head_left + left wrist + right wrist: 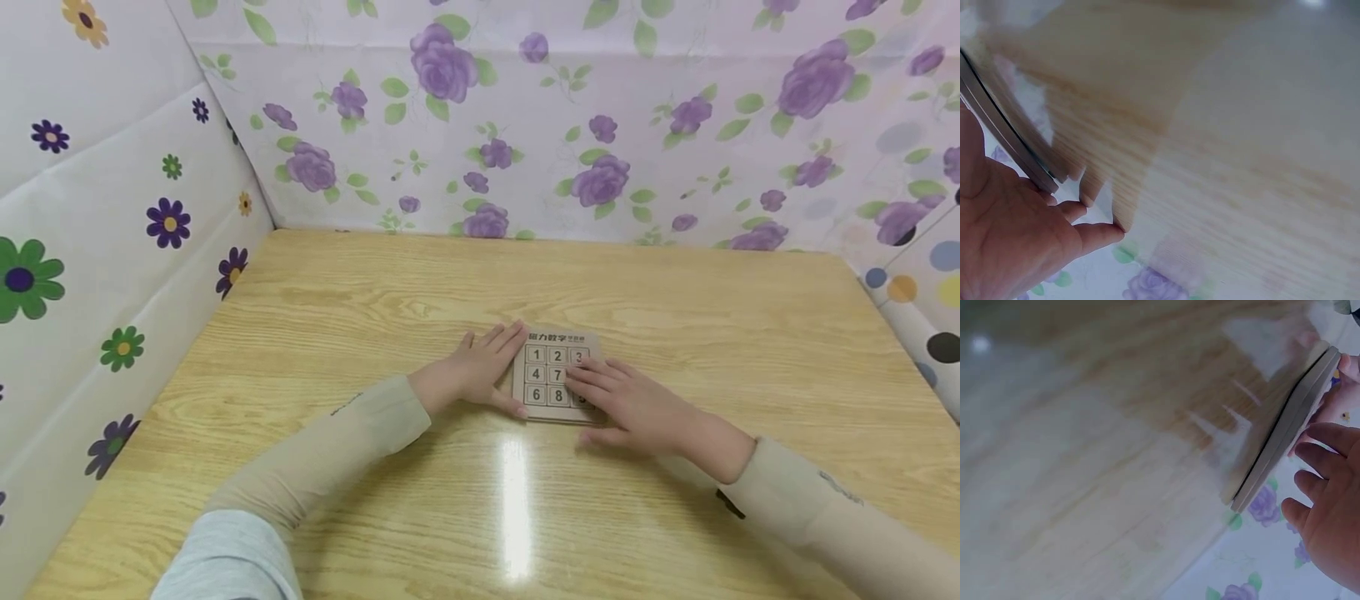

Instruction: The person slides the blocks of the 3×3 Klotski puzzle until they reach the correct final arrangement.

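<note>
A flat, square number sliding puzzle (557,408) lies on the wooden table, with numbered tiles in rows and printed characters along its top edge. My left hand (483,371) rests at the puzzle's left side, fingers extended toward its upper left corner and thumb at the lower left corner. Over the right-hand column reaches my right hand (637,408), its fingers fairly straight and covering some tiles, the thumb apart below. From the left wrist, the puzzle's edge (1007,128) shows beside the left palm (1016,237). From the right wrist, the puzzle's edge (1291,428) shows beside the spread right fingers (1319,459).
The wood-grain table (375,283) is glossy and reflects a light strip near the front. Behind it hangs a purple-flowered cloth (480,125). A daisy-print cloth (112,242) bounds the left side, and a dotted cloth (918,292) the right.
</note>
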`<act>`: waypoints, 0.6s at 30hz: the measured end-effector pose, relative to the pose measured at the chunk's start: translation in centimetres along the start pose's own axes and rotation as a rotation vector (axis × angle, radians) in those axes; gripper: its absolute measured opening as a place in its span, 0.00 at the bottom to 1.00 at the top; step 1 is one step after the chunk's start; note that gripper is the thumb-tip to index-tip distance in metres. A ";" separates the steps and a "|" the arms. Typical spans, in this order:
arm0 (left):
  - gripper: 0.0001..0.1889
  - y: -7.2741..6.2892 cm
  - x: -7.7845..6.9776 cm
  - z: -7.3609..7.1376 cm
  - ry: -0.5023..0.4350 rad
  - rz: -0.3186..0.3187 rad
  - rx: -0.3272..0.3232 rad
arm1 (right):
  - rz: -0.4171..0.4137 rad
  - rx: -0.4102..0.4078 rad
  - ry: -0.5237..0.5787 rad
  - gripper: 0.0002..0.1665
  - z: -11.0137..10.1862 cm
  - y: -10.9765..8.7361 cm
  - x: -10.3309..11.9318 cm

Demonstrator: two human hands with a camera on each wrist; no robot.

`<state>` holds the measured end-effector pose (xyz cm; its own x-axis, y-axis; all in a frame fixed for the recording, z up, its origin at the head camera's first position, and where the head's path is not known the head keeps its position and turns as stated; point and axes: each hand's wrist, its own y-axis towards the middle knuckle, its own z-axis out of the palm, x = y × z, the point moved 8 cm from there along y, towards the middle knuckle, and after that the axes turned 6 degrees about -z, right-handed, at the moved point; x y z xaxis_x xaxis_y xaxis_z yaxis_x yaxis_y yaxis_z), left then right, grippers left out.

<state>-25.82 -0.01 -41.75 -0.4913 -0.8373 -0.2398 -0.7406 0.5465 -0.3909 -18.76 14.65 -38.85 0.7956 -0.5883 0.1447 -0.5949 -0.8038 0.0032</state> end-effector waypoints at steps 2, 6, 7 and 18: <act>0.65 0.0 0.0 0.0 0.002 -0.001 -0.003 | -0.009 -0.006 0.003 0.44 -0.1 -0.4 0.3; 0.65 0.0 0.0 0.0 -0.009 0.004 -0.005 | -0.026 -0.008 -0.006 0.43 -0.2 -1.3 0.9; 0.65 -0.1 0.0 0.0 -0.013 0.006 -0.005 | -0.026 -0.008 -0.009 0.43 -0.1 -1.5 1.0; 0.64 -0.4 -0.3 -0.3 -0.029 0.014 0.005 | -0.011 -0.030 -0.030 0.43 0.2 -1.9 0.5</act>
<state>-25.48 0.01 -41.26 -0.4884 -0.8295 -0.2708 -0.7315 0.5584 -0.3913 -17.19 15.88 -38.96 0.8048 -0.5823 0.1150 -0.5890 -0.8074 0.0342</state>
